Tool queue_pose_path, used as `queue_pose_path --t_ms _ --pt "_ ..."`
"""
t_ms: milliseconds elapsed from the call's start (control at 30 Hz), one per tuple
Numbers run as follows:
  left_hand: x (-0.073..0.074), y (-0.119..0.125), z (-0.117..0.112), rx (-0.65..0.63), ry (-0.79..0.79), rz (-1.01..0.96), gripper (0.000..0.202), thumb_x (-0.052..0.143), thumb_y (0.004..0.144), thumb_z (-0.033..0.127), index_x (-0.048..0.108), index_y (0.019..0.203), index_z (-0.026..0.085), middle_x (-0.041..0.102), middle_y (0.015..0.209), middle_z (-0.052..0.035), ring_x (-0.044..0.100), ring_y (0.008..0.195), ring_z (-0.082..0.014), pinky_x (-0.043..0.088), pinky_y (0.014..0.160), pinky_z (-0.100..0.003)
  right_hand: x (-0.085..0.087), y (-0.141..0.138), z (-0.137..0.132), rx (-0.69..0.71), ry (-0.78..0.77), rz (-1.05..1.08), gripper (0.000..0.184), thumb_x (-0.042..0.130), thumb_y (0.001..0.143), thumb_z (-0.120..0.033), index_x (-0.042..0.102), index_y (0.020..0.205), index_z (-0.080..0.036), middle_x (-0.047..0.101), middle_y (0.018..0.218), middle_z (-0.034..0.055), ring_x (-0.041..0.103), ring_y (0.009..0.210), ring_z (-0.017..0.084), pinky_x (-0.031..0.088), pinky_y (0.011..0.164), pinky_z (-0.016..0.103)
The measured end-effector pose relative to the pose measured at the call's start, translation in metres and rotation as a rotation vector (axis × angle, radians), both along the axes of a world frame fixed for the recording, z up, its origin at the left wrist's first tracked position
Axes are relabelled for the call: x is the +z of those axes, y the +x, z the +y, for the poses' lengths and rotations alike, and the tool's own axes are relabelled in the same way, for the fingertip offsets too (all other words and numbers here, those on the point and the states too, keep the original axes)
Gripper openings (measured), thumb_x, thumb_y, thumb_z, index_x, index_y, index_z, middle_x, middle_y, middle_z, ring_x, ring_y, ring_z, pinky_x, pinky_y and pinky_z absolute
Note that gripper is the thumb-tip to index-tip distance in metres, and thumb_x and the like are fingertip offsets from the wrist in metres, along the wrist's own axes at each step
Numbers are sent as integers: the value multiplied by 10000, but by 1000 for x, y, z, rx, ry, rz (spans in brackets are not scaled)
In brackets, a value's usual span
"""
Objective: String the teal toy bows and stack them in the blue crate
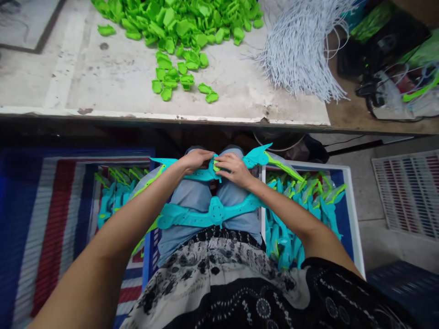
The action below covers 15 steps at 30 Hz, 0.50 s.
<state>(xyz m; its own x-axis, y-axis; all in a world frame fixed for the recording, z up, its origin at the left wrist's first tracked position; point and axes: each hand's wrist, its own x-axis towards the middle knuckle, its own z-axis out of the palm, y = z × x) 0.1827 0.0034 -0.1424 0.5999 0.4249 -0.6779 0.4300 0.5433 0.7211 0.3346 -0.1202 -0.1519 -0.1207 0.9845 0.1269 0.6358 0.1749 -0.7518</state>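
Across my knees lies a turquoise plastic wing-shaped part [203, 174] with lime-green strips at its ends. My left hand [197, 161] is closed on its middle, the fingertips near the centre piece. My right hand [234, 169] pinches a small lime-green plastic piece [216, 165] against that centre; its fingers partly cover the piece. Whether the piece is seated or only touching, I cannot tell. Closer to my body, a second turquoise wing-shaped part [216, 211] rests on my thighs, touched by neither hand.
On the worktable [113, 82] lie a heap of lime-green pieces [185, 23] and a bundle of white cords [302, 50]. A blue crate [147, 269] on the left and a white-rimmed crate [355, 233] on the right hold turquoise-and-green parts. The table edge runs just beyond my knees.
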Motion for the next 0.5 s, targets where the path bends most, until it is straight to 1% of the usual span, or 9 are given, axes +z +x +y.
queue_pose_path --t_ms 100,200,267,333,367,433,467,500 --pt "-2 -3 1 -13 -42 -58 331 713 694 428 702 868 147 661 734 -24 543 629 -93 420 627 -217 -4 -1 1 -27 26 44 224 642 828 -389 712 996 -259 662 1194 51 529 1129 234 375 1008 439" --pt "-5 -7 2 -70 -46 -113 380 724 674 450 702 914 157 659 754 -22 540 637 -95 412 616 -217 -3 -3 -3 -29 19 -8 204 616 852 -372 709 998 -263 663 1200 44 523 1174 230 347 1019 437" --pt "-7 -8 1 -122 12 -138 406 741 652 444 701 936 158 636 720 -5 505 596 -83 380 565 -204 -2 -6 -7 -34 5 -80 196 584 876 -360 704 987 -253 663 1200 40 500 1226 227 324 1036 433" --pt "-8 -7 -1 -153 108 -139 414 757 632 424 701 944 157 597 660 20 450 540 -66 328 505 -189 0 -10 -9 -87 -24 -103 224 587 871 -350 676 1044 -239 643 1232 48 485 1255 228 323 1044 426" --pt "-8 -7 -3 -158 143 -136 418 758 628 415 701 952 157 585 643 28 438 527 -64 315 489 -187 1 -11 -8 -140 -57 -89 290 612 850 -353 642 1113 -234 626 1255 59 500 1242 233 342 1033 423" --pt "-8 -5 -6 -140 180 -120 423 752 627 401 700 967 154 584 631 29 458 531 -77 331 484 -194 4 -12 -3 -245 -168 -37 539 682 777 -370 526 1272 -226 608 1265 86 570 1151 238 406 976 410" --pt "-8 -4 -8 -125 190 -108 424 750 626 393 700 969 150 591 629 25 481 542 -89 349 489 -201 6 -12 1 -272 -240 -19 653 712 737 -376 471 1325 -228 616 1241 90 600 1095 238 434 940 400" --pt "-8 -3 -10 -108 204 -94 421 750 621 382 702 964 145 599 628 20 504 556 -102 367 497 -208 7 -11 6 -274 -311 -15 724 734 703 -375 441 1350 -234 632 1203 85 618 1051 237 452 909 390"
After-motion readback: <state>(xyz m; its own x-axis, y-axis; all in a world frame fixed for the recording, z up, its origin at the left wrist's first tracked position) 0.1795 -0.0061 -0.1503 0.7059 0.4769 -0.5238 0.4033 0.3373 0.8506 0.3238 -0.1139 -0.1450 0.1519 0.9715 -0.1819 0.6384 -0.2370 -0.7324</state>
